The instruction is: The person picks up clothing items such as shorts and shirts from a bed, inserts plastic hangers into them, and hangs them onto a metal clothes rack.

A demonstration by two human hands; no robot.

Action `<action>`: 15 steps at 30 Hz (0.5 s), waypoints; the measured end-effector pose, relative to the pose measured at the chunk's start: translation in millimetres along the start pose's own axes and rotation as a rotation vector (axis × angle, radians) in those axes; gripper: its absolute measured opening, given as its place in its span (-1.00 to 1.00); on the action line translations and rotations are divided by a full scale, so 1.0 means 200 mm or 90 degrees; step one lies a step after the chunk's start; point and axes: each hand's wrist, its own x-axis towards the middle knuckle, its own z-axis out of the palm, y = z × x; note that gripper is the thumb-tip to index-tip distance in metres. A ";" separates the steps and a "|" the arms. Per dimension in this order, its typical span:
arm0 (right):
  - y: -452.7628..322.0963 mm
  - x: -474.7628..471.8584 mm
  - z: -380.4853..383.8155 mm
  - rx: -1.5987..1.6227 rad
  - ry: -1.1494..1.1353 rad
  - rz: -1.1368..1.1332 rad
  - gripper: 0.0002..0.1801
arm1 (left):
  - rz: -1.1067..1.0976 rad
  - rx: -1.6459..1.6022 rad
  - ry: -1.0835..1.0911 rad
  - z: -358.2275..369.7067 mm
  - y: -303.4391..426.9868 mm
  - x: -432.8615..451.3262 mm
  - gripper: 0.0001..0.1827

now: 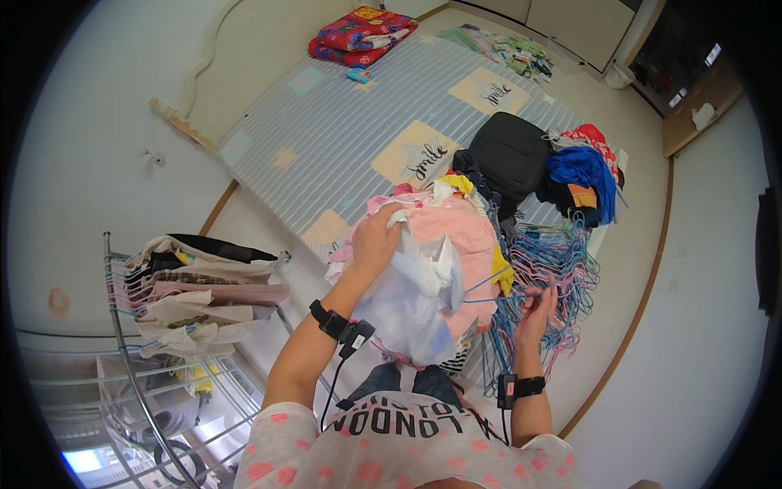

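My left hand (pixel 377 238) grips the edge of a white and pale-blue garment (pixel 406 312), which hangs in front of me. In my right hand (pixel 533 315) is a blue clothes hanger (pixel 498 299); its far end reaches to the garment, and the cloth hides part of it. Behind the garment lies a heap of clothes with a peach-pink piece (pixel 452 229) on top and yellow cloth (pixel 503 275) at its side. Many blue and pink hangers (pixel 565 263) are piled just beyond my right hand.
A striped bed (pixel 342 122) spreads ahead, bearing a black bag (pixel 510 153), blue clothing (pixel 583 168) and a folded red quilt (pixel 360 36). To the left stands a metal clothes rack (pixel 131 367) with garments on hangers (pixel 208 293). Papers and packets (pixel 519 55) lie beyond the bed.
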 end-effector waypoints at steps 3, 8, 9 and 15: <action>-0.11 0.07 0.11 -0.168 -0.166 -0.054 -0.57 | -0.043 0.028 -0.012 -0.16 0.05 0.02 -0.68; -0.27 0.01 0.37 -0.341 -0.361 -0.317 -0.72 | 0.003 0.054 0.055 -0.32 0.02 -0.06 -0.69; -0.27 0.00 0.41 -0.334 -0.372 -0.322 -0.72 | 0.009 0.033 0.071 -0.33 0.01 -0.12 -0.71; -0.14 -0.02 0.57 -0.285 -0.483 -0.283 -0.72 | -0.082 0.007 0.085 -0.48 -0.04 -0.19 -0.73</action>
